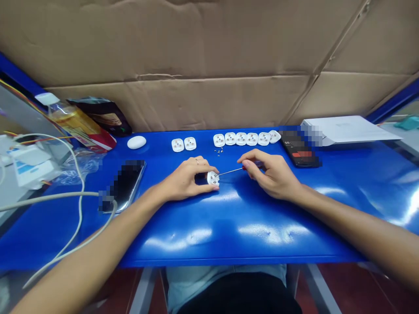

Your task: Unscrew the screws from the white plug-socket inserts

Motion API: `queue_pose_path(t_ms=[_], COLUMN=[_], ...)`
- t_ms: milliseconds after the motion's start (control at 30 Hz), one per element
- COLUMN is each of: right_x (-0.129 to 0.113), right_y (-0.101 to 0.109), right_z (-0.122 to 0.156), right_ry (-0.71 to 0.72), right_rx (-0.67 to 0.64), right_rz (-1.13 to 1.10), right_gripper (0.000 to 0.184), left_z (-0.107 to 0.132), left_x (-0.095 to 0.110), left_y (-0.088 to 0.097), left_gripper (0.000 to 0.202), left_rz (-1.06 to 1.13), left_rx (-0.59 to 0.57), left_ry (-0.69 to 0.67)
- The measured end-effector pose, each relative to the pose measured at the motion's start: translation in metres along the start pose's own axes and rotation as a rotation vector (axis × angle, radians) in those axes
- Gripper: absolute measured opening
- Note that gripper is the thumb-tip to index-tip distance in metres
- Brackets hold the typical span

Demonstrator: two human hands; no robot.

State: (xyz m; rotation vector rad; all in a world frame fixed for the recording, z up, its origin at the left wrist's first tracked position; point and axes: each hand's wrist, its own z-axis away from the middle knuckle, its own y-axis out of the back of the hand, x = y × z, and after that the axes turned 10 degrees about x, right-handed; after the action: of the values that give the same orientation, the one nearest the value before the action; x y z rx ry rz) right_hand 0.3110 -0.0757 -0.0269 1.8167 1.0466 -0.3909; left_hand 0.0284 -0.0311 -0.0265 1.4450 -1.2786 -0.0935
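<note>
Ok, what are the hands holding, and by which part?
The left hand pinches a white plug by its edges; the right hand grips a small screwdriver by its handle.

Head-worn camera looks forward and down, close above the left hand (185,179) and right hand (271,174)

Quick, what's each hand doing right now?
Left hand: closed, holding a white plastic plug base.
Right hand: closed, pinching a red-handled screwdriver.

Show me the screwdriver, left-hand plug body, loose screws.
Screwdriver (231,171): head view, on the steel shaft.
Plug body (213,178): head view, on its face.
Loose screws (218,151): head view, on the small cluster.
</note>
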Motion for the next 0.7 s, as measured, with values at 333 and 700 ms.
queue_pose_path(t_ms=[333,700], right_x=[0.0008,-0.0007], right_y=[0.0029,0.0016], right_z=[0.0005,0.0004], right_ry=[0.117,0.130], right_rx=[-0.029,0.033], right_rz=[-0.007,-0.015], right_gripper=[0.011,0.009], left_z=[-0.0006,0.0006], left_x=[-0.0015,-0.0006], left_y=[0.0013,0.0018], left_gripper=[0.034,0.040], left_rz=[0.012,0.010], left_rx=[0.004,-0.001], left_ry=[0.009,0.033])
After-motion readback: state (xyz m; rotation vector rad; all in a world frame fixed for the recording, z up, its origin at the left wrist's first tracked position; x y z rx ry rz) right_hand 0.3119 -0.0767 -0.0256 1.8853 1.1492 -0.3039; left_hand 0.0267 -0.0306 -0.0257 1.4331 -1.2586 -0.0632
